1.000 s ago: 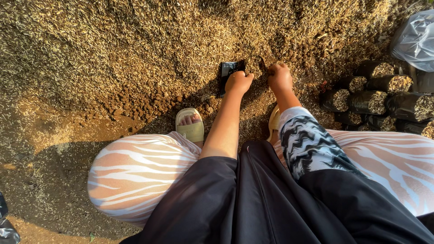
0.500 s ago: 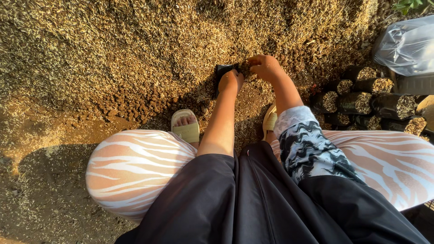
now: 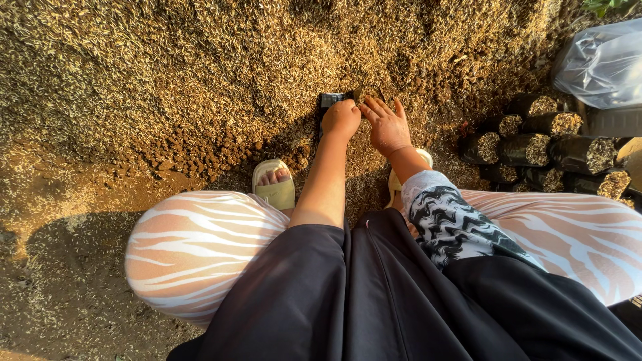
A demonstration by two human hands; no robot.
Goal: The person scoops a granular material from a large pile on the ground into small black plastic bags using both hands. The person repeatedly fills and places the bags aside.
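Two hands (image 3: 364, 124) at black bag (image 3: 329, 101)

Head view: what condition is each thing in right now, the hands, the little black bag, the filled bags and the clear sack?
Left hand: closed on the small black bag.
Right hand: open, fingers spread flat over the husk mix.
Small black bag: upright, held at the pile's foot.
Filled black bags: packed full, stacked on their sides.
Clear plastic sack: crumpled, contents unclear.
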